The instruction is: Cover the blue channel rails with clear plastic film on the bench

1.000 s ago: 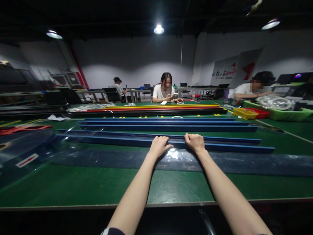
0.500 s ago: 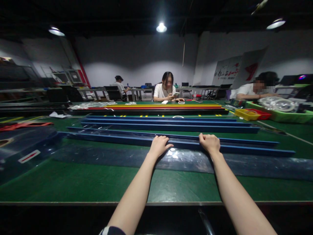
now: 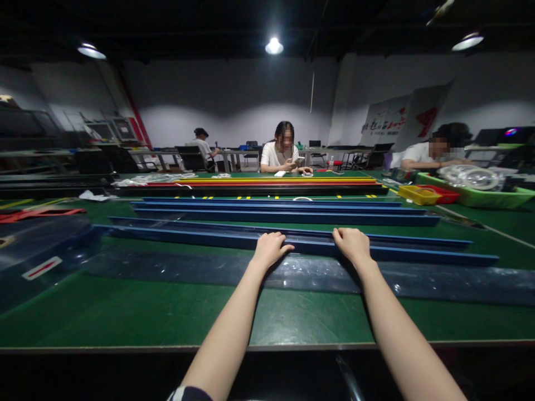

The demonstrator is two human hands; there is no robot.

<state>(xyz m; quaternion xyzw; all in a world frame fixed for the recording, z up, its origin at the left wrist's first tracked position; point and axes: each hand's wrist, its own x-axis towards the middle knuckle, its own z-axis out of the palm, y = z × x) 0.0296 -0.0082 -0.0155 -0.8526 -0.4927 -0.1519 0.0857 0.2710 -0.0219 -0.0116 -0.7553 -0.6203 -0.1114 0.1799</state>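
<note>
Both hands, left hand (image 3: pixel 270 249) and right hand (image 3: pixel 352 244), curl closed over the nearest blue rail (image 3: pixel 418 256); long, stiff, probably light, best gripped mid-length, spread apart.

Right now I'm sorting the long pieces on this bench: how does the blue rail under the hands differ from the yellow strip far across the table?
The blue rail lies nearest, gripped by the left hand and right hand; the yellow strip lies far off, untouched. The blue rail rests beside a clear plastic sheet; the yellow strip lies against red strips. Both lie flat, running crosswise.
</note>
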